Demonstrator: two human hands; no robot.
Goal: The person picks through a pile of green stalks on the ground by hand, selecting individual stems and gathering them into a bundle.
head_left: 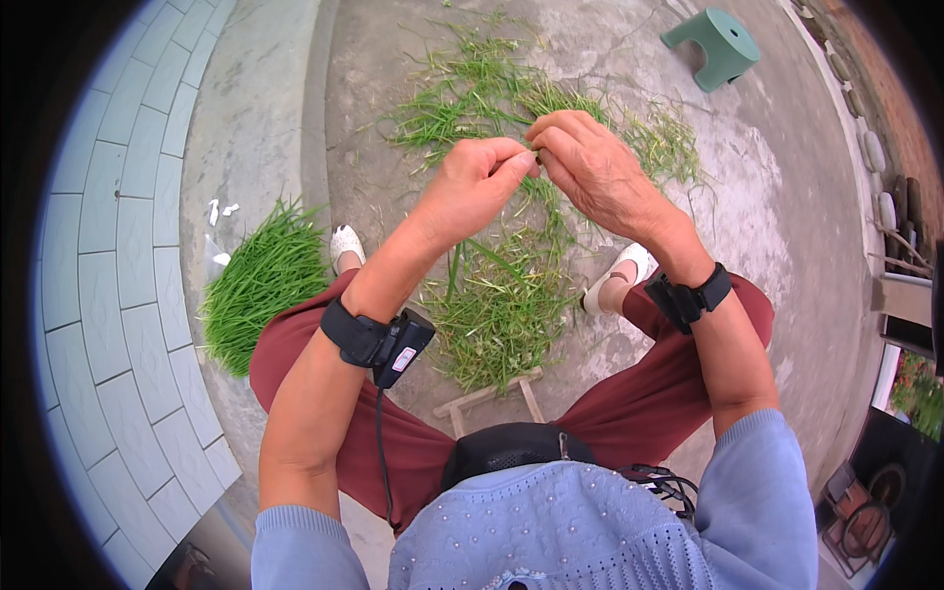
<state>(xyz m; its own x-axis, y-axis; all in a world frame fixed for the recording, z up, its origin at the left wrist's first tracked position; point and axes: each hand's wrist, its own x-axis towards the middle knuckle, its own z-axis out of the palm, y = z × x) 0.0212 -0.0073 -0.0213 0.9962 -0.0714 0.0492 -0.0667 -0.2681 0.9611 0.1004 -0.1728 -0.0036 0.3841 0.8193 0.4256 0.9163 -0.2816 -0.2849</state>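
We pinch a thin green plant stalk (532, 148) between the thumb and finger of our bare left hand (480, 185); our bare right hand (602, 172) curls beside it, its grip unclear to us. A loose green-and-yellowish heap of blades (497, 329) lies below, between our 2 white shoes (346, 244).

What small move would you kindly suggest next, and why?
Perhaps ease the right hand slightly away from the left hand: both are pinched close together above the scattered grass, and anything between them is too hidden to make out.
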